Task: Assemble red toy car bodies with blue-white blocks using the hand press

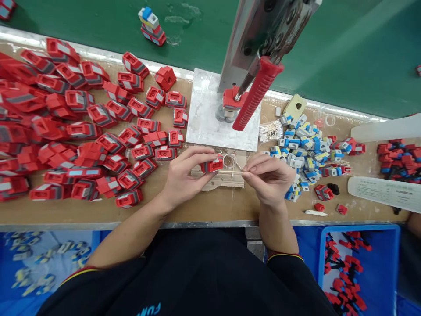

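My left hand [189, 173] grips a red plastic toy part [212, 164] between thumb and fingers, over a piece of cardboard [208, 186]. My right hand [271, 175] pinches a thin cotton swab [239, 166] by its end. Between the two hands sits a small clear round dish [230, 160], its contents too small to make out. Just behind my right hand, a bundle of cotton swabs [270, 131] lies near a heap of white, blue and yellow toy parts [304, 151].
A hand press with a red handle [258, 94] stands on a metal plate [205, 116] ahead. Many red toy parts [79, 101] cover the table's left side. A small knife [315, 213] lies near the front edge. Blue bins [391, 263] stand below, and a green belt [108, 26] runs behind.
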`<action>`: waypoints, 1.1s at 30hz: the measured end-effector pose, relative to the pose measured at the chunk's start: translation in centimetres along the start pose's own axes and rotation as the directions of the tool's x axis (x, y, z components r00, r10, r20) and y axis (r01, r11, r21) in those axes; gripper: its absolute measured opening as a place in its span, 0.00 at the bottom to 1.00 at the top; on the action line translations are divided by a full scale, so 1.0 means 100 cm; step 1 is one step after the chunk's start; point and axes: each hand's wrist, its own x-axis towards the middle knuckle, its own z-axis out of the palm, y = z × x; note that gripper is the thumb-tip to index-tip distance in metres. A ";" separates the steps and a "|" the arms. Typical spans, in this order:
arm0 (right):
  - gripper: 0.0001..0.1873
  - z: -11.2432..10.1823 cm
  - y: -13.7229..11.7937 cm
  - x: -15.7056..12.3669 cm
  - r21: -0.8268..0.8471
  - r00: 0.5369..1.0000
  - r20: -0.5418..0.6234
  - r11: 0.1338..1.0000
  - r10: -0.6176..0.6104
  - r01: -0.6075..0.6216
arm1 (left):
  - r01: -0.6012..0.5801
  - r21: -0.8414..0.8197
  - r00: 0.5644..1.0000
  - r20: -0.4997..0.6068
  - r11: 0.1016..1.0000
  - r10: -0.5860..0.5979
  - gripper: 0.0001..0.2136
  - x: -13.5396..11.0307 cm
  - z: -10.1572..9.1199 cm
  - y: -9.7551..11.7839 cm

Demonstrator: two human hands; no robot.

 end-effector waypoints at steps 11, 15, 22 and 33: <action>0.09 0.007 0.003 -0.002 -0.009 0.995 0.084 0.999 0.049 -0.048 | -0.032 -0.003 0.999 0.000 0.999 0.032 0.13 -0.001 0.000 0.000; 0.09 0.008 0.004 -0.002 -0.001 0.993 0.102 0.998 0.056 -0.056 | -0.010 -0.001 1.000 0.007 1.000 0.010 0.12 -0.001 0.000 0.001; 0.08 -0.001 0.005 -0.002 -0.077 0.995 0.084 0.996 0.056 -0.049 | 0.029 0.055 1.000 0.002 0.998 -0.029 0.09 -0.001 -0.001 0.001; 0.08 -0.021 0.002 0.002 -0.128 0.998 0.064 0.992 -0.013 0.022 | -0.036 0.050 0.999 -0.038 0.998 0.038 0.14 -0.001 0.000 0.000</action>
